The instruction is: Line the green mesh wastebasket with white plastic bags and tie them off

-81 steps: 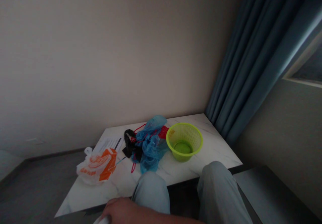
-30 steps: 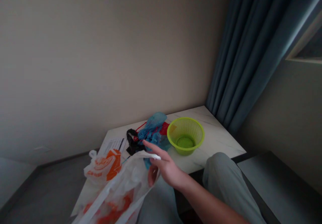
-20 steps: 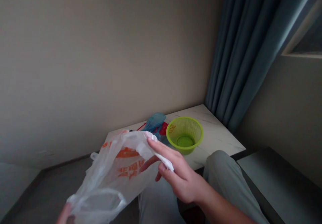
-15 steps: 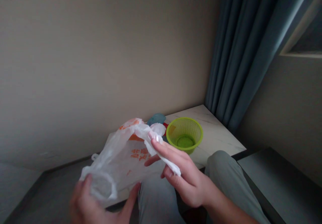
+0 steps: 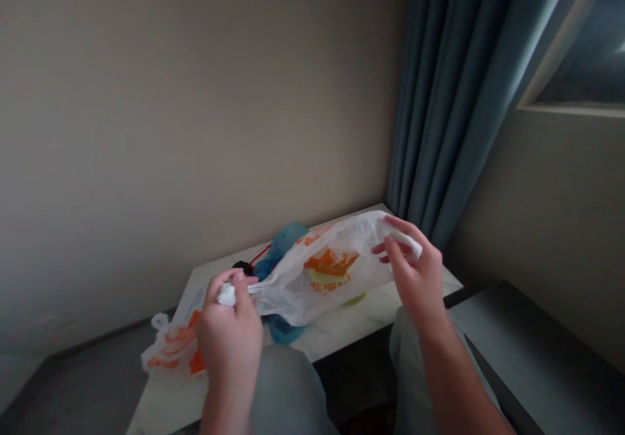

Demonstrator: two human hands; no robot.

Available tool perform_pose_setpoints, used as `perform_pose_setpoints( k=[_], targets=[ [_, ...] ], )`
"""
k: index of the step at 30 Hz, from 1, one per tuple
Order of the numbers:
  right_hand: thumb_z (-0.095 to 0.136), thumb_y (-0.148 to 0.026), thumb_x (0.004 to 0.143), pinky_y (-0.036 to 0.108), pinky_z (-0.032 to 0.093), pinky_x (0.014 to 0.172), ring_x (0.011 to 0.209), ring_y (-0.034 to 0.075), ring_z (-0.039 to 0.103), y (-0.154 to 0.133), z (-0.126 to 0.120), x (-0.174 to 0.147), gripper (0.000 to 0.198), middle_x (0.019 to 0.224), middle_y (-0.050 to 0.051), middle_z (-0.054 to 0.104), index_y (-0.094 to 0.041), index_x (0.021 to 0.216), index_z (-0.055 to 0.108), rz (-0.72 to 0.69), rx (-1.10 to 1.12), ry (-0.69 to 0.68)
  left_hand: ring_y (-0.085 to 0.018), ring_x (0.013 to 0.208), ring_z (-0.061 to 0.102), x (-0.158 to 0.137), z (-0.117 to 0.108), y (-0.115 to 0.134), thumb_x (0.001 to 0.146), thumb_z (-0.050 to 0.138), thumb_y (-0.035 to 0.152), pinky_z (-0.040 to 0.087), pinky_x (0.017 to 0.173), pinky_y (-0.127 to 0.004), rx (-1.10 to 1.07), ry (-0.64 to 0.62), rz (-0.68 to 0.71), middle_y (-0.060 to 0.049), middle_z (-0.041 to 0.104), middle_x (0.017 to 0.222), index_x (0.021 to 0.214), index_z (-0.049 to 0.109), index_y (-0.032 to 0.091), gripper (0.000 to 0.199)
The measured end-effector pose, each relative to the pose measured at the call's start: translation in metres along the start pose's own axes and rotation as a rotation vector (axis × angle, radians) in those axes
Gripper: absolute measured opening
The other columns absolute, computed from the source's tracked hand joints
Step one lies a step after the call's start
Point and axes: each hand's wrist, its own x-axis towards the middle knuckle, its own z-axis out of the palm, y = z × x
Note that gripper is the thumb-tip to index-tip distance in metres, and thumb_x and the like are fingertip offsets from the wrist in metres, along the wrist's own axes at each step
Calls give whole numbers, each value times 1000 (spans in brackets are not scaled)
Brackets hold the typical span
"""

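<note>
A white plastic bag with orange print is stretched between my two hands above the table. My left hand is closed around its gathered, narrow end, and a crumpled white bit shows at the fingers. At the other end, my right hand grips the bag's edge, with some fingers behind the film. Left of my left hand lies another piece of white plastic with orange print; whether it belongs to the same bag I cannot tell.
Behind the bag, a blue plastic bag and a small black item rest on the marble-look table. A sliver of the green basket shows below the bag. Beyond stand a wall and a curtain; my knees are close below.
The white bag has gone from hanging loose to being pulled out lengthwise between my hands. My right hand moved right and up; my left hand rose and closed on the gathered end.
</note>
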Motion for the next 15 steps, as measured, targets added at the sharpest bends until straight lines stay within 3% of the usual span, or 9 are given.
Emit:
perform_pose_setpoints(
  k=[4,7,9,11,15],
  targets=[
    [64,-39,82,28,52,54,61,17,66,21,-24,23,45,80,9,73,-14,119,68,109,-193,206,-21,68,68,-4,9,-6,86,57,57,47,62,-29,-5,-153,-6,-3,71,78,105,64,23,39],
    [66,-39,79,28,49,53,56,16,63,29,-38,29,47,84,10,74,-13,118,69,113,-333,259,-21,64,65,-7,19,-11,78,64,63,45,60,-29,53,-417,63,0,67,72,113,61,24,52],
    [64,-39,79,31,51,60,64,18,65,34,-44,31,47,93,13,74,-12,117,70,86,-443,242,-22,63,65,-9,29,-12,76,65,65,44,60,-30,156,-606,123,1,66,70,123,56,25,63],
    [63,-39,79,36,52,72,77,22,68,42,-45,32,47,101,15,72,-11,116,70,58,-577,168,-26,75,68,-10,42,-9,73,68,66,46,66,-33,258,-707,199,-3,69,82,133,49,26,75],
    [58,-39,83,38,50,82,85,26,68,71,-37,32,43,104,17,71,-9,111,72,96,-797,-2,-32,117,59,-7,72,-6,71,76,52,46,92,-38,362,-673,449,-14,60,126,140,42,23,82]
  ],
)
